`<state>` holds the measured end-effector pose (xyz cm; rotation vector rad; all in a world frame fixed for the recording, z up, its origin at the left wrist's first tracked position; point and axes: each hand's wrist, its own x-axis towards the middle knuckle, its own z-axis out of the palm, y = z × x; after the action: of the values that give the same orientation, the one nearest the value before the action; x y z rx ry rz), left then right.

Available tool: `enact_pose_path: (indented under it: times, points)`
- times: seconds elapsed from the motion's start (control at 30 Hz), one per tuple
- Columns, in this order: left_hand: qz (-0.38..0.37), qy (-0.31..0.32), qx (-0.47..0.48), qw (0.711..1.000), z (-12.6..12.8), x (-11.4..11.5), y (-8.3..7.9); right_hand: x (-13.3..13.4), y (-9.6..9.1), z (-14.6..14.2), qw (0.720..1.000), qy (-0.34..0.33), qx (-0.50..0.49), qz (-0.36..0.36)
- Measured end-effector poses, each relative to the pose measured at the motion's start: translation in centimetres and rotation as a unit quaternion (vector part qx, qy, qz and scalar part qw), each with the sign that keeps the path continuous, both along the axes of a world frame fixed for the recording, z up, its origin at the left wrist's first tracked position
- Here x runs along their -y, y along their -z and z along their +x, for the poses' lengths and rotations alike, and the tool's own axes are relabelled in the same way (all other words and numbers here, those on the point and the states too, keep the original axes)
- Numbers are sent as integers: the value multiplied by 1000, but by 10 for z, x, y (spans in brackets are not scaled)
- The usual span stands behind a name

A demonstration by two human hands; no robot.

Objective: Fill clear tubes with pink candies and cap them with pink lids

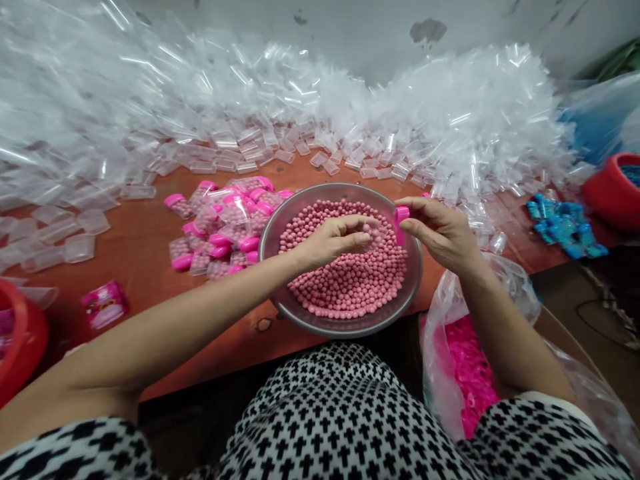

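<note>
A metal bowl (280, 227) full of small pink balls (345, 280) sits at the near edge of a brown table (140, 247). My left hand (333, 238) hovers over the balls, holding a small clear plastic case (373, 232) filled with pink balls. My right hand (440, 230) pinches a pink cap (401, 220) right beside the case's end. Left of the bowl lies a pile of filled, pink-capped cases (225, 223).
A huge heap of empty clear cases (260, 107) covers the back of the table. A plastic bag of pink caps (467, 373) hangs by my right knee. Blue-capped cases (565, 227) and a red tub (613, 190) are at right; another red tub (20, 340) at left.
</note>
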<state>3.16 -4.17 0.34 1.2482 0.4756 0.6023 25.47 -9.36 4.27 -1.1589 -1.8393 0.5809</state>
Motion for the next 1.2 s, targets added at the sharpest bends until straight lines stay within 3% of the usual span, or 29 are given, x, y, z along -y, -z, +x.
enact_pose_path:
  times: [0.13, 0.27, 0.53, 0.63, 0.77, 0.87, 0.97, 1.03, 1.1, 1.2]
  points:
    - [74, -1, 0, 997, 1, 1, 4, 7, -14, -11, 986, -23, 141, 89]
    - [158, -16, -14, 987, 1, 3, 7, 5, -12, -19, 966, -53, 231, 105]
    - [249, -83, -62, 963, -3, 11, 1, 8, -2, -24, 956, -35, 269, 110]
    - [316, -100, -89, 939, -5, 11, 0, 15, 3, -27, 941, -29, 304, 145]
    - [434, -109, -123, 886, -9, 13, -1, 25, 15, -29, 924, -52, 321, 203]
    - [467, -103, -132, 868, -11, 13, 2, 31, 25, -29, 921, -41, 329, 205]
    - [469, -108, -139, 866, -10, 10, 5, 28, 33, -31, 918, -27, 343, 197]
    - [440, -117, -137, 879, -10, 7, 7, 20, 36, -34, 922, -25, 335, 191]
    - [366, -121, -120, 915, -9, 3, 5, 9, 34, -35, 936, -21, 307, 173]
    - [198, -105, -53, 973, -8, -2, 0, -2, 23, -34, 974, -14, 198, 112]
